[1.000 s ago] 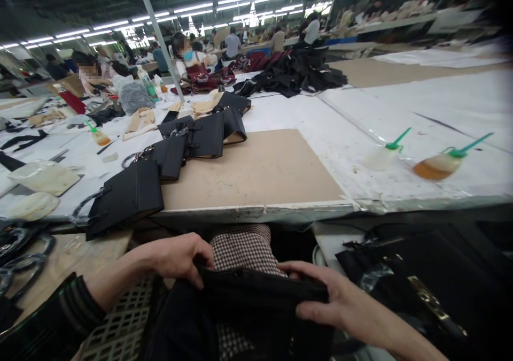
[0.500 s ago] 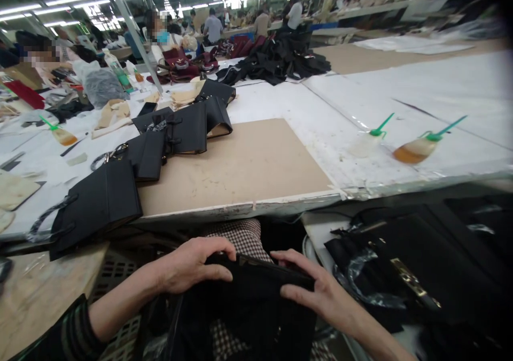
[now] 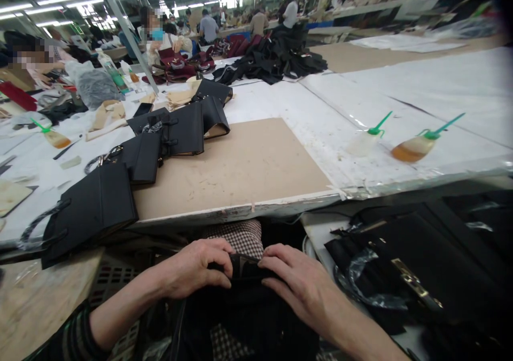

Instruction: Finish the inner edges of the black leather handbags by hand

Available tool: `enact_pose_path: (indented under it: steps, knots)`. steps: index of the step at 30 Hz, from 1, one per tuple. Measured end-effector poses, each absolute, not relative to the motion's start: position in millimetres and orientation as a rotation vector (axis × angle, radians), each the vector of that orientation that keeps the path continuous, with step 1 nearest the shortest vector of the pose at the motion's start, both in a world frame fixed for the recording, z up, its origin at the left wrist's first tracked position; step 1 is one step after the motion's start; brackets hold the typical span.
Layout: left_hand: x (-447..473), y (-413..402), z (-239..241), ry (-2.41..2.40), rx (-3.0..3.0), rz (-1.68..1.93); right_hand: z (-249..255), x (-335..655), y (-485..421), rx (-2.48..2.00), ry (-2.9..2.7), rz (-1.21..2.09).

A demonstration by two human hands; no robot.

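Observation:
On my lap, over checkered cloth [image 3: 236,235], rests a black bag [image 3: 244,313] with its top edge facing me. My left hand [image 3: 196,269] pinches that edge between thumb and curled fingers. On the other side of the same edge, my right hand [image 3: 296,278] has its thumb below and its fingers above, gripping it. Between the two hands a short stretch of the rim shows, with a lighter strip on its inner side. The lower part of the bag is dark and hard to make out.
Several black handbags [image 3: 90,206] lie along the table's left side beside a brown board [image 3: 232,168]. Two glue bottles [image 3: 414,147] with green nozzles stand at right. More black bags [image 3: 425,254] with gold clasps lie low at right. A crate [image 3: 116,278] sits at lower left. People work farther back.
My right hand has slid left along the bag's edge, closer to my left hand. My left hand keeps its hold. The view has shifted slightly.

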State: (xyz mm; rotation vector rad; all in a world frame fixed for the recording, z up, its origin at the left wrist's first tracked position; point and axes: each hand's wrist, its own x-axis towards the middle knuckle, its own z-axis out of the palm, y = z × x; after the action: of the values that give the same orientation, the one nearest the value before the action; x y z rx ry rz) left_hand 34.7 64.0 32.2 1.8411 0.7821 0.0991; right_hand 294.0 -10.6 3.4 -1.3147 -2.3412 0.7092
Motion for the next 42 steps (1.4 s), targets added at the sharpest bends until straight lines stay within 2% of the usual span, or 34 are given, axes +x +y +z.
enact_pose_path:
  steps: [20,26,36,42]
  knots:
    - [35.4,60.2,32.4,0.775,1.882,0.163,-2.7,264.8,-1.2,-1.394,-2.160,0.864]
    - [34.4,60.6,28.1,0.774,1.916,0.183,-1.9,260.0,4.6,-1.417,-2.256,0.840]
    - [37.9,60.5,22.8,0.780,1.946,0.170,-8.4,260.9,24.8,-1.234,-2.491,1.054]
    - [40.2,60.0,25.3,0.844,1.884,0.161,7.3,291.7,20.9,-1.182,-2.038,1.273]
